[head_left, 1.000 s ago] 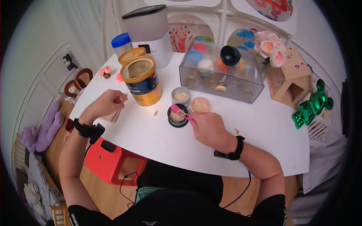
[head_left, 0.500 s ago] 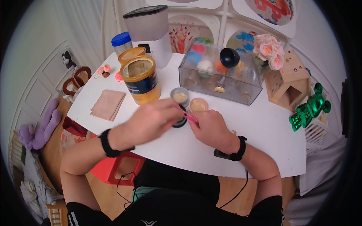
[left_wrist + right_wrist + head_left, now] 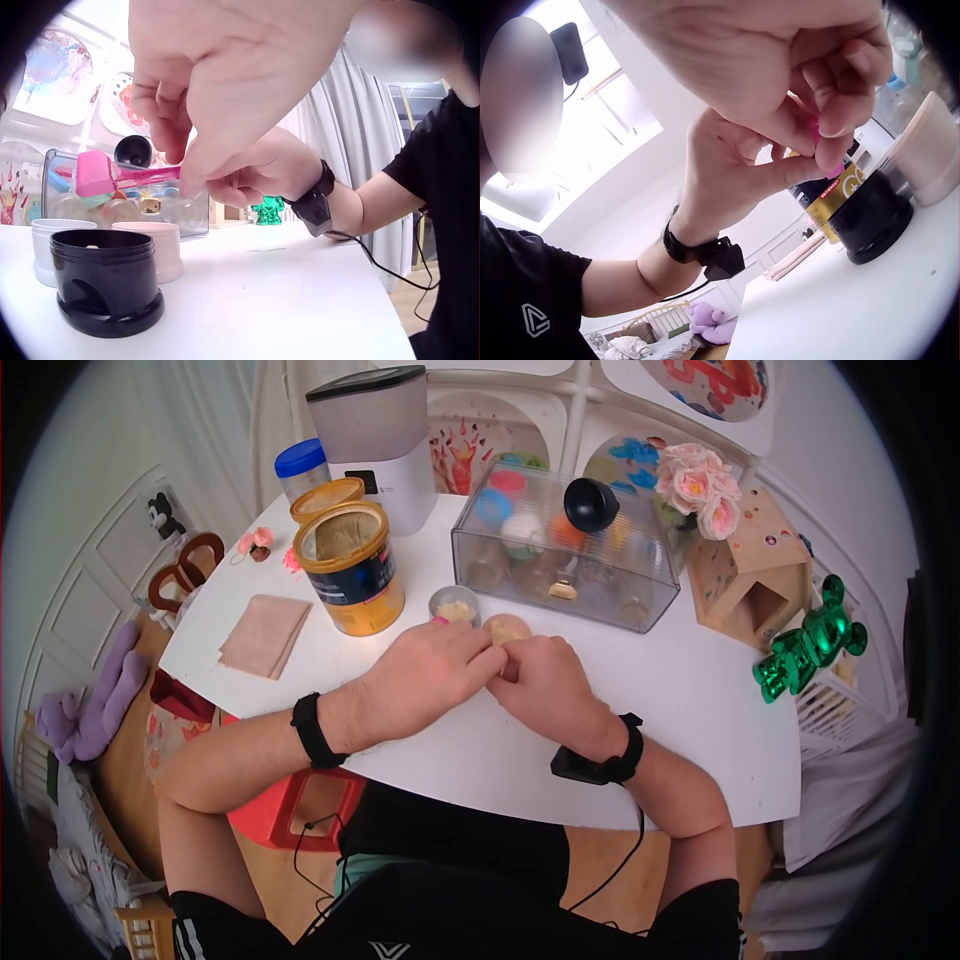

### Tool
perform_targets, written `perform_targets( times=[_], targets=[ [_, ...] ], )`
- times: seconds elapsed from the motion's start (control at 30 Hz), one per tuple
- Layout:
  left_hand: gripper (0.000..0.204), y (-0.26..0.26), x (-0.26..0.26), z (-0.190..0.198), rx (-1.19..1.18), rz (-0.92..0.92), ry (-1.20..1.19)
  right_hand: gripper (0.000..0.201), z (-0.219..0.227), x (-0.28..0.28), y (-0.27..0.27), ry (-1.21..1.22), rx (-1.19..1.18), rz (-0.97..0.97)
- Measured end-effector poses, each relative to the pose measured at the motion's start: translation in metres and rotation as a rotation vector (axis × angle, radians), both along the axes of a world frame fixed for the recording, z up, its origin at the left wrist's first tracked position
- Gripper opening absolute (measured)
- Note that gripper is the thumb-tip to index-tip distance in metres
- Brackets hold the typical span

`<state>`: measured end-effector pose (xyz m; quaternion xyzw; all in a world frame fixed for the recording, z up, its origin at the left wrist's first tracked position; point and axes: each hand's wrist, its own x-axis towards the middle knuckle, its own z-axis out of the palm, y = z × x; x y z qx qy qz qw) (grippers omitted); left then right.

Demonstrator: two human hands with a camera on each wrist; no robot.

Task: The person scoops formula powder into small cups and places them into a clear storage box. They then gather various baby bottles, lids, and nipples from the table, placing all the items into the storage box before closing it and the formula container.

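A small pink scoop is held level above a black cup in the left wrist view. My left hand pinches its handle between thumb and fingers. My right hand grips the handle's other end, the two hands meeting fingertip to fingertip. In the head view, the hands cover the black cup and nearly all of the scoop. Just behind them stand a grey cup with pale powder in it and a light pink cup, also with pale contents.
An open gold-and-blue tin stands left of the cups, near a folded pinkish cloth. Behind are a white dispenser and a clear lidded box. A wooden house and green shiny bear sit at right.
My left hand has come from over the cloth at the left to the scoop's handle beside my right hand. My right hand has kept its hold on the scoop.
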<state>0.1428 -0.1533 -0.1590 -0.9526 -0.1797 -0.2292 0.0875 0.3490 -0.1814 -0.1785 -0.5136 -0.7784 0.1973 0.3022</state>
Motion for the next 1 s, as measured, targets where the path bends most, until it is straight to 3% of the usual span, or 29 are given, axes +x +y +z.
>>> perform_targets(
  times=[0.13, 0.33, 0.43, 0.63, 0.77, 0.87, 0.93, 1.0],
  targets=[
    [0.023, 0.007, -0.004, 0.002, -0.168, -0.028, -0.035, 0.025, 0.007, 0.001, -0.001, -0.03, -0.026, 0.003],
    [0.022, 0.01, -0.004, 0.017, -0.159, -0.099, 0.031, 0.027, 0.007, 0.0, -0.003, -0.019, -0.016, 0.009],
    [0.022, 0.019, -0.008, 0.01, -0.309, -0.019, 0.029, 0.027, 0.007, 0.001, -0.002, -0.008, -0.043, 0.006],
    [0.026, 0.023, -0.007, 0.011, -0.37, -0.031, 0.009, 0.03, 0.006, 0.001, -0.002, -0.022, 0.011, 0.0],
    [0.033, 0.025, -0.013, 0.023, -0.587, -0.01, -0.139, 0.035, 0.014, 0.006, -0.003, -0.005, 0.08, -0.017],
    [0.05, 0.033, -0.027, 0.045, -0.69, 0.048, -0.25, 0.038, 0.015, 0.009, 0.0, 0.005, 0.17, -0.06],
    [0.049, 0.04, -0.038, 0.053, -0.949, 0.122, -0.433, 0.039, 0.013, 0.01, 0.002, -0.001, 0.227, -0.077],
    [0.044, 0.057, -0.053, 0.054, -0.822, 0.066, -0.553, 0.038, 0.009, 0.01, 0.003, -0.009, 0.269, -0.083]
  ],
)
